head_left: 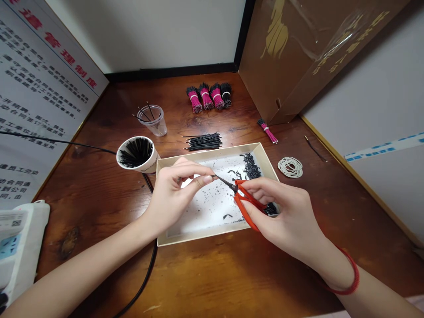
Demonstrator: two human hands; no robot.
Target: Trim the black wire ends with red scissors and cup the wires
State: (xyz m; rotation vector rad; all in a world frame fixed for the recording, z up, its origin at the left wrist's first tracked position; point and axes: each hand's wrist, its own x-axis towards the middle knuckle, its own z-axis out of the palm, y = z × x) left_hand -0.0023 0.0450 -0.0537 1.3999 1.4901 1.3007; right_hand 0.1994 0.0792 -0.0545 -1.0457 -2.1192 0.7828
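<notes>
My right hand [281,212] is closed around small red-handled snips [247,203], whose dark blades point left toward my other hand. My left hand [175,190] pinches a thin black wire piece [217,177] at the fingertips, right at the blade tips. Both hands hover over a shallow cream tray [165,240] with a white floor, scattered with tiny black bits and a heap of black offcuts [251,165] at its far right corner.
A paper cup [137,154] full of black wires stands left of the tray, with a clear plastic cup [153,119] behind it. Loose black wires [203,141], bundled pink-and-black wires [208,96], white rubber bands [290,167], a brown cardboard box [298,57], a black cable [145,269].
</notes>
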